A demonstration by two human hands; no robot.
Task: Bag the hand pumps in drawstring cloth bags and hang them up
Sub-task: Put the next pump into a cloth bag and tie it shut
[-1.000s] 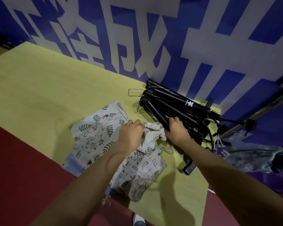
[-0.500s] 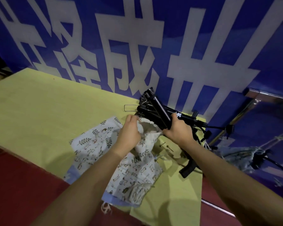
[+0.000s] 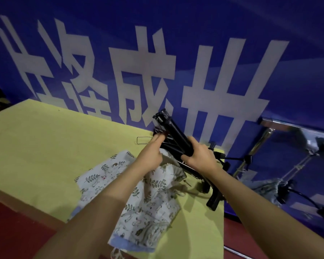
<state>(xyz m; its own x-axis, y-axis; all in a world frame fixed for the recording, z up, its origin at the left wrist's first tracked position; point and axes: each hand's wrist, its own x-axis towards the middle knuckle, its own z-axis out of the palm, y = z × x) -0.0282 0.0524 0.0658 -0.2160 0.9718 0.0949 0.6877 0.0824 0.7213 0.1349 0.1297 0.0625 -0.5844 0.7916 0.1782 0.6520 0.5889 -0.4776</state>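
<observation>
My right hand grips one black hand pump around its barrel and holds it tilted, its far end raised above the pile of black pumps at the back right of the yellow table. My left hand reaches forward, its fingers stretched out and touching the pile's left end. Just under that hand's palm the mouth of a leaf-print drawstring cloth bag stands bunched up. The bag's body lies flat towards me, on top of other printed bags. Whether my left hand holds the cloth is hidden.
A blue banner with white characters forms the wall right behind the table. At the right stands a chrome rack with a bagged pump hanging from it. A wire foot loop sticks out left of the pile. Red surface lies below the table.
My right hand has lifted the pump higher and tipped it more upright. My left hand has left its grip at the bag's mouth and reached forward to the pile. The view has tilted upward.
</observation>
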